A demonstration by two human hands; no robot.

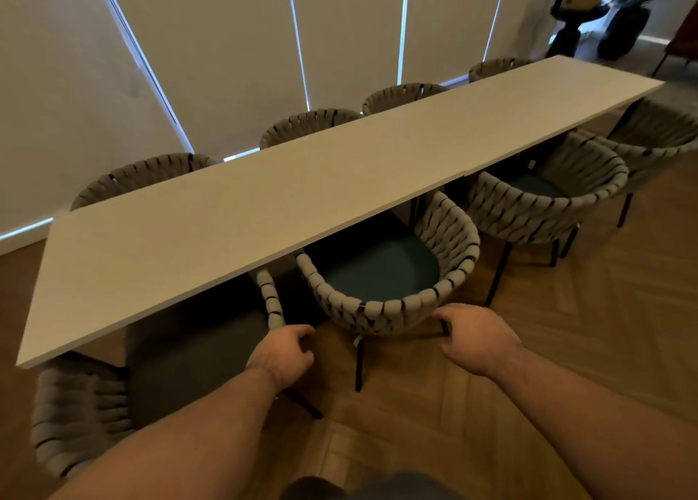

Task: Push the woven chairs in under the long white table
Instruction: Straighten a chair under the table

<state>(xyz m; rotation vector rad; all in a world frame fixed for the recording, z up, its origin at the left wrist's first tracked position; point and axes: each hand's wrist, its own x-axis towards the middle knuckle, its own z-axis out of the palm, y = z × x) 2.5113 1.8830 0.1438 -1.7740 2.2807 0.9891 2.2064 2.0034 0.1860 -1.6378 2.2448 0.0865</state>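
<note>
Head view: woven chair (377, 307) sits between loosely curled, empty left hand (284, 352) and right hand (479, 340).

bare floor (566, 348) right of nearest woven chair (381, 307), neighbouring chairs (544, 205) crowd both sides

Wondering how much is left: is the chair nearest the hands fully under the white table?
No, the chair has most of its teal seat and its woven back outside the table edge.
</note>
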